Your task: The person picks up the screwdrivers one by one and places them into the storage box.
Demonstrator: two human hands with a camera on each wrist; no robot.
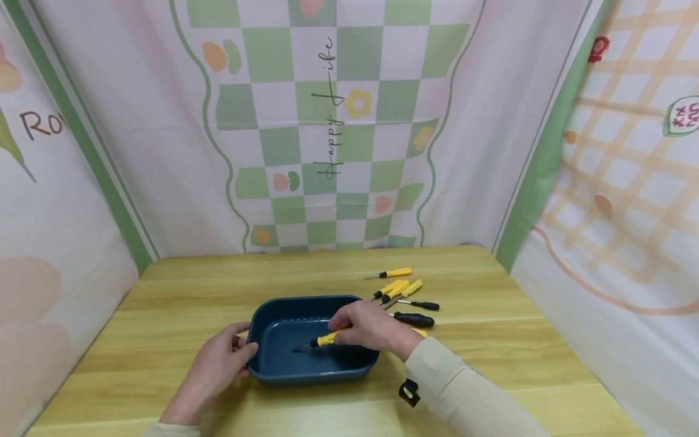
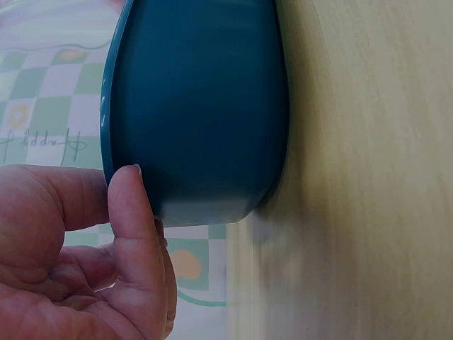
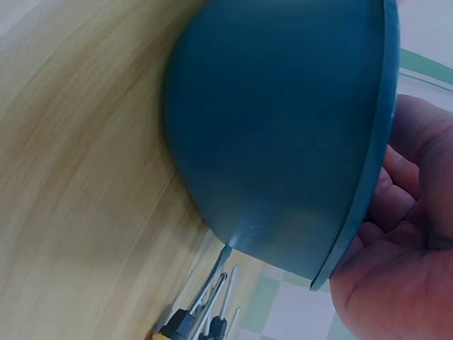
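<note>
A dark blue rectangular tray (image 1: pixel 311 380) rests on the wooden table. My left hand (image 1: pixel 215 363) pinches its left rim, thumb on the inner side and fingers outside, as the left wrist view also shows. Over the tray's right part, my right hand (image 1: pixel 367 326) holds a screwdriver (image 1: pixel 326 339) by its yellow and black handle. The blade points left and down, its tip close over the tray floor. In the right wrist view the tray's wall hides this screwdriver and part of the right hand (image 3: pixel 407 227).
Right of and behind the tray lie several screwdrivers: a yellow one (image 1: pixel 398 272) farthest back, a group with yellow handles (image 1: pixel 397 290), a small black-handled one (image 1: pixel 427 305) and a thicker black-handled one (image 1: pixel 415 319). A printed curtain (image 1: pixel 453 200) hangs behind the table.
</note>
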